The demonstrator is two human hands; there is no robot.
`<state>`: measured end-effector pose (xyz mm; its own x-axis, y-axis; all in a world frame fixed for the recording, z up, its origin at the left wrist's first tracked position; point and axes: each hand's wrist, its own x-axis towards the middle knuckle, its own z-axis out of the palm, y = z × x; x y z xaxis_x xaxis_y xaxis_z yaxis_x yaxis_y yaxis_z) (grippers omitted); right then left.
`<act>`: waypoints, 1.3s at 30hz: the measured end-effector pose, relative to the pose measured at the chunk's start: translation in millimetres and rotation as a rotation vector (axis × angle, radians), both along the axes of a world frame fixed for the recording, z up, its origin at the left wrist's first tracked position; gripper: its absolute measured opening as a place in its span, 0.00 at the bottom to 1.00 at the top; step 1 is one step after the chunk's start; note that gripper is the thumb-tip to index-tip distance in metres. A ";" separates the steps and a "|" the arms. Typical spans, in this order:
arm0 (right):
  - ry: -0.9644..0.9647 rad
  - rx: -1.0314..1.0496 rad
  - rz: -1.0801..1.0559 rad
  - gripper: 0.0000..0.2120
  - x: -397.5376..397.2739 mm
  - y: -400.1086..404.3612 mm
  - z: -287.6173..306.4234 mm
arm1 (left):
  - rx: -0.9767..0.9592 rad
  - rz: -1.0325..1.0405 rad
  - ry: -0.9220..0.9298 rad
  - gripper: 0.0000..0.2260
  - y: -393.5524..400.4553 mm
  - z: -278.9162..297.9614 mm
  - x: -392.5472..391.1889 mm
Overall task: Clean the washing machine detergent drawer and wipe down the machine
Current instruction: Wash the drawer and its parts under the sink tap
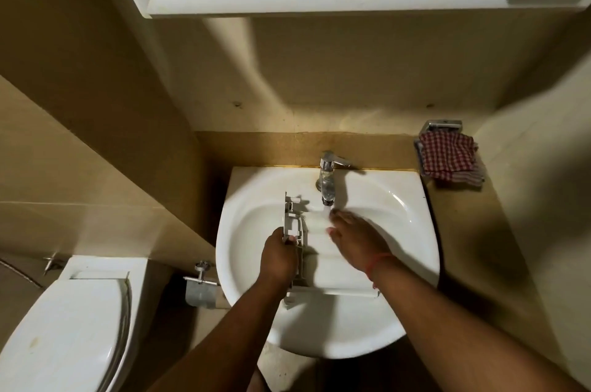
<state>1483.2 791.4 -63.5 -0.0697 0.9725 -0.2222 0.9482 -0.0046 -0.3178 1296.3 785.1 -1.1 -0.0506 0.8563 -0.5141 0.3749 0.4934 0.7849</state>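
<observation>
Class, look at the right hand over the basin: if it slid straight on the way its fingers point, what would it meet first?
The right hand points up-left, toward the tap. Its fingertips would probably enter the water stream under the spout first, then the tap body; depth is unclear from one view.

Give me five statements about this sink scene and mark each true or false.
1. The left hand grips the detergent drawer. True.
2. The drawer lies on the toilet lid. False: it is held over the sink.
3. The right hand turns the tap. False: it rests on the drawer, fingers straight.
4. A red checked cloth hangs right of the sink. True.
5. The right wrist is bare. False: it wears a red thread.
</observation>
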 end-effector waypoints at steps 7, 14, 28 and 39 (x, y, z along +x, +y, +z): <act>-0.040 -0.005 -0.031 0.23 -45.4 9.7 5.3 | -0.023 0.027 -0.030 0.11 1.4 -0.1 -5.5; -0.027 0.020 -0.235 0.22 7.3 -0.2 10.8 | -0.060 0.041 -0.061 0.10 1.5 0.8 -8.5; -0.076 -0.088 -0.322 0.20 1.0 -1.1 17.1 | -0.073 0.077 -0.126 0.11 1.7 2.1 -9.0; 0.540 -0.225 -0.593 0.32 16.8 -24.5 26.7 | -0.101 0.023 -0.192 0.12 -0.8 6.9 -10.1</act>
